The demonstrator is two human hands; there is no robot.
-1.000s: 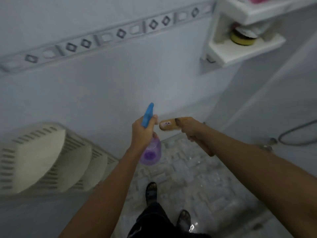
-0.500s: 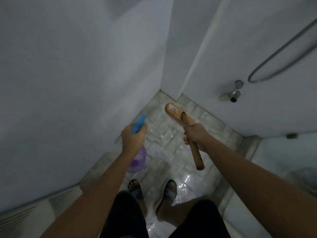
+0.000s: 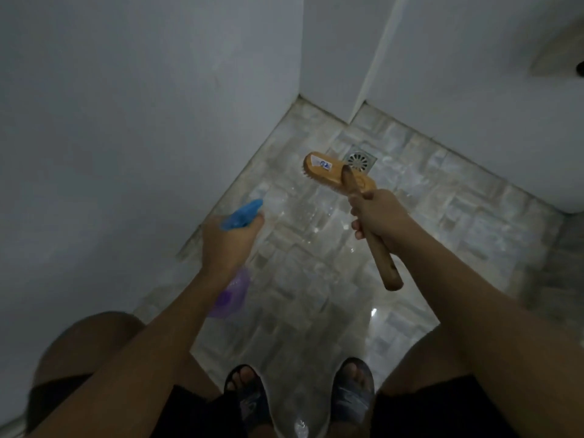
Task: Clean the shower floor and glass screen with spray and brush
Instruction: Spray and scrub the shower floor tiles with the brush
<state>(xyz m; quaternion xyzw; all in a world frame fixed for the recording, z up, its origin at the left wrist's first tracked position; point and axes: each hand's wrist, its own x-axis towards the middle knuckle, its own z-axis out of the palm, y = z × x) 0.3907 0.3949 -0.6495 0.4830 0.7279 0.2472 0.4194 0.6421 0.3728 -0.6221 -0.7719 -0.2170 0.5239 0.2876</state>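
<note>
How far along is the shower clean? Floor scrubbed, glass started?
Done: the floor tiles glisten wet, so water or spray is probably down; no suds show. In hand: left hand grips the spray bottle, right hand grips the wooden scrub brush, head by the floor drain, contact unclear. Left: likely most of the floor scrubbing, plus the glass screen, which is out of view.

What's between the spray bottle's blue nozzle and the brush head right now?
Only wet floor tiles, glinting with water. The head view shows nothing else between the spray bottle and the brush.
</note>
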